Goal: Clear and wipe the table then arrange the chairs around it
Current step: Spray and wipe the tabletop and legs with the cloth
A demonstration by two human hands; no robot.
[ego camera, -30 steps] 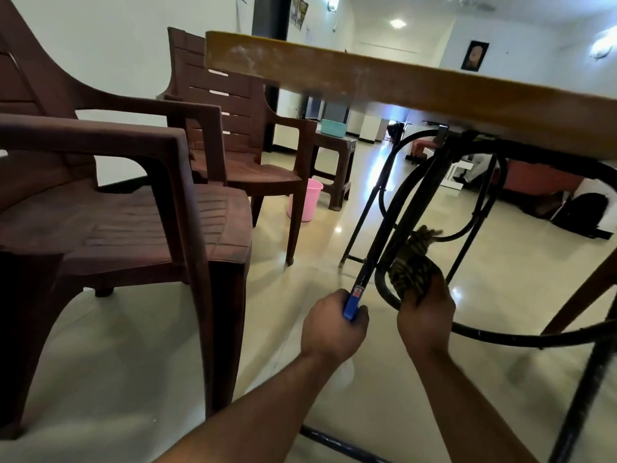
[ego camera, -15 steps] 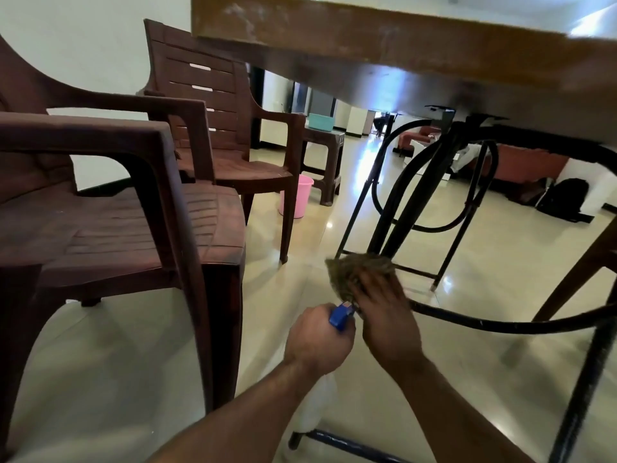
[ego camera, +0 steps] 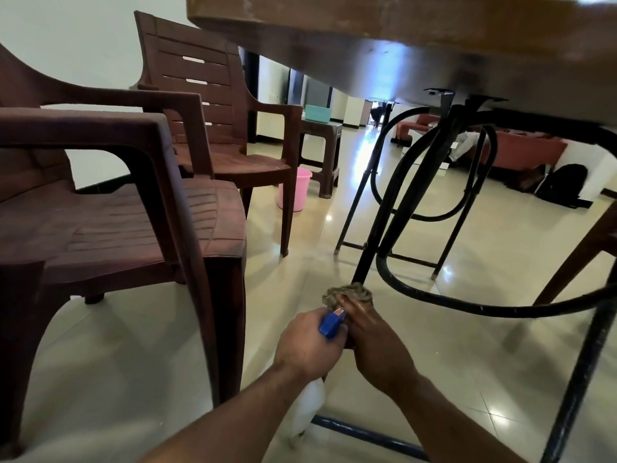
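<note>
I look from low down, under the wooden table (ego camera: 400,18). My left hand (ego camera: 309,345) grips a spray bottle (ego camera: 332,320) with a blue head; its white body hangs below my wrist. My right hand (ego camera: 374,339) presses a brown patterned cloth (ego camera: 349,292) around the lower end of a black metal table leg (ego camera: 394,208). Two brown plastic armchairs stand at the left, one close (ego camera: 110,228) and one further back (ego camera: 213,105).
The black curved frame ring (ego camera: 467,302) and another leg (ego camera: 581,379) stand at the right. A pink bucket (ego camera: 293,192) and a brown stool (ego camera: 322,145) with a teal tub (ego camera: 318,113) sit behind the chairs. A black backpack (ego camera: 564,185) lies far right.
My right hand has slid the cloth down the black leg, from the frame ring towards the floor. My head has dropped lower under the table. The left hand keeps the bottle.
</note>
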